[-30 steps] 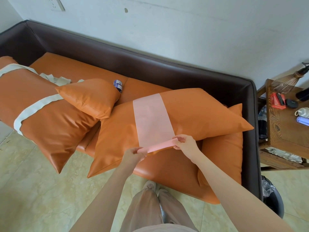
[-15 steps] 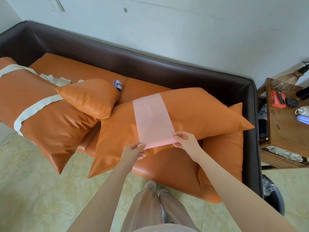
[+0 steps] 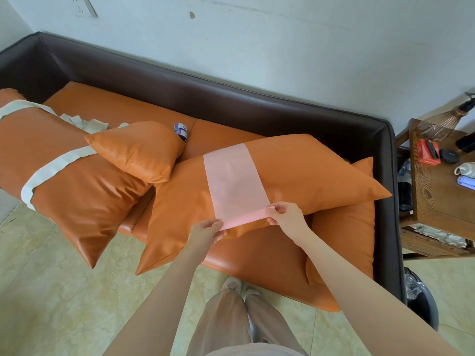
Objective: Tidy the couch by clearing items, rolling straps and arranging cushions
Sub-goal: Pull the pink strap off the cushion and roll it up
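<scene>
A wide pink strap lies flat across a long orange cushion on the couch. Its near end is curled into a small roll at the cushion's front edge. My left hand pinches the roll's left end and my right hand pinches its right end. A white strap wraps another large orange cushion at the left, with loose white strap bunched behind it. A small orange cushion rests on top between the two.
A small blue-and-white roll sits on the seat behind the small cushion. Another orange cushion lies under the long one at the right. A wooden side table with small items stands right of the couch, a dark bin below it.
Both hands have turned the pink strap's near end over, so the rolled part has crept slightly up the cushion. The cushions have stayed where they were.
</scene>
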